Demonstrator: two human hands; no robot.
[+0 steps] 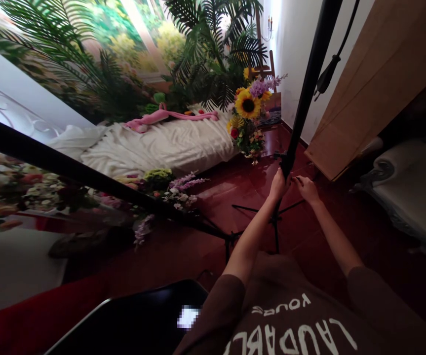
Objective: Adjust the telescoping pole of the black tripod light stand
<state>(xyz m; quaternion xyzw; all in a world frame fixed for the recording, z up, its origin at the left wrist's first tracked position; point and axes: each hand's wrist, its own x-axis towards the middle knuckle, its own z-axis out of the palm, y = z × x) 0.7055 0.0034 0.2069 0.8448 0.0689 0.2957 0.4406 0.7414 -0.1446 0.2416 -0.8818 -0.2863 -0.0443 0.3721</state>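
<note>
Left hand (278, 185) is wrapped around a black stand (306, 93), right hand (306, 189) bunched up just beside it, can't tell if it's gripping anything. Stand's skinny, spread legs (276, 237) down on shiny red floor (222, 186).

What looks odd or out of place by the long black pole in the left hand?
A slim black power plug dangles beside the pole, above the left hand; it looks odd because its prongs hang bare, connected to nothing.
</note>
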